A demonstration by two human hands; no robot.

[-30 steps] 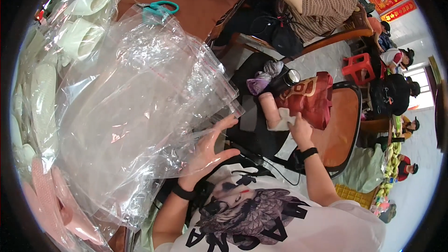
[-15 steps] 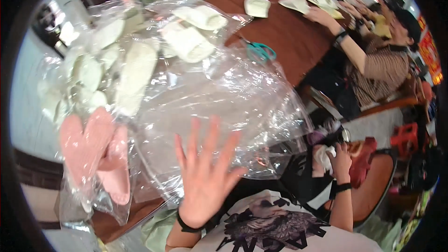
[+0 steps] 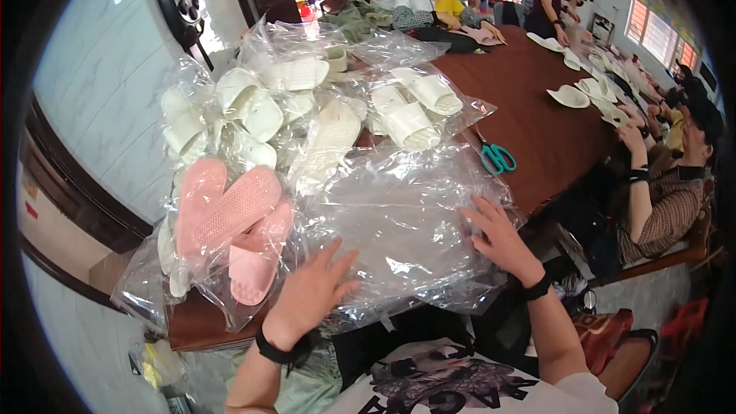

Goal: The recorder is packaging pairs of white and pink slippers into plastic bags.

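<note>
A stack of clear plastic bags (image 3: 391, 215) lies flat on the table before me. Over its near left part my left hand (image 3: 310, 291) hovers or rests with fingers spread. At the right side of the stack my right hand (image 3: 502, 241) has its fingers stretched over the plastic. Neither hand holds anything. Pink slippers (image 3: 230, 222) in clear plastic lie to the left of my left hand. Behind them are several off-white slippers (image 3: 249, 107), also bagged, and a bagged off-white pair (image 3: 414, 115) lies beyond the bags. Teal-handled scissors (image 3: 498, 159) rest beyond my right hand.
The brown-covered table (image 3: 529, 92) stretches away to the far right. Loose white slipper parts (image 3: 598, 92) lie along its right side, where a person in a patterned top (image 3: 667, 207) sits. Another person (image 3: 441, 8) works at the far end. A red stool (image 3: 682, 330) stands low at right.
My right hand has come up from beside the bag at my lap onto the plastic, leaving the white thing it held. My left hand has lowered leftward. The view has tilted up.
</note>
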